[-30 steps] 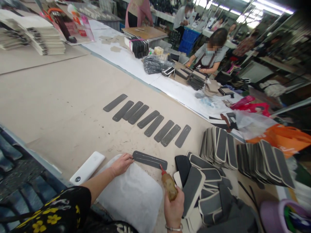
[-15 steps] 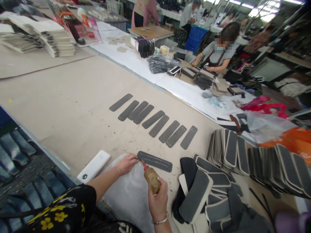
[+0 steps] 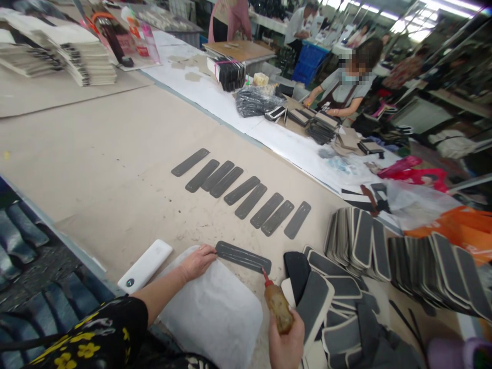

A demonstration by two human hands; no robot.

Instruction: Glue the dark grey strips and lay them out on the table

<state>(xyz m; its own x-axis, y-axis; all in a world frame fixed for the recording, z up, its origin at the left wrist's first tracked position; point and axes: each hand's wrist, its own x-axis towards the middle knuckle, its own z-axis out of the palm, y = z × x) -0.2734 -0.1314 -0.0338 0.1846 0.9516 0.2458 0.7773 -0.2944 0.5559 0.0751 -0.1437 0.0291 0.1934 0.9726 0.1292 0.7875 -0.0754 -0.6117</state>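
Note:
A dark grey strip (image 3: 243, 256) with pale glue lines lies on the brown paper before me. The closed fingers of my left hand (image 3: 200, 261) press on its left end. My right hand (image 3: 285, 338) is wrapped round a glue bottle (image 3: 279, 307), whose red nozzle meets the strip near its right end. Beneath my hands lies a whitish sheet (image 3: 215, 307). Farther out, several dark strips (image 3: 249, 197) form a slanting row, some overlapping.
A white power bank (image 3: 146, 265) lies left of my left arm. Pale-edged grey pieces (image 3: 342, 312) are heaped at the right, with stacks (image 3: 357, 236) behind. Across the table a person (image 3: 346, 87) handles small dark pieces. Bottles (image 3: 148, 43) stand at the back left.
My right hand has moved right with the bottle, its nozzle passing from the strip's left end to its right end. My left hand remains at the left end.

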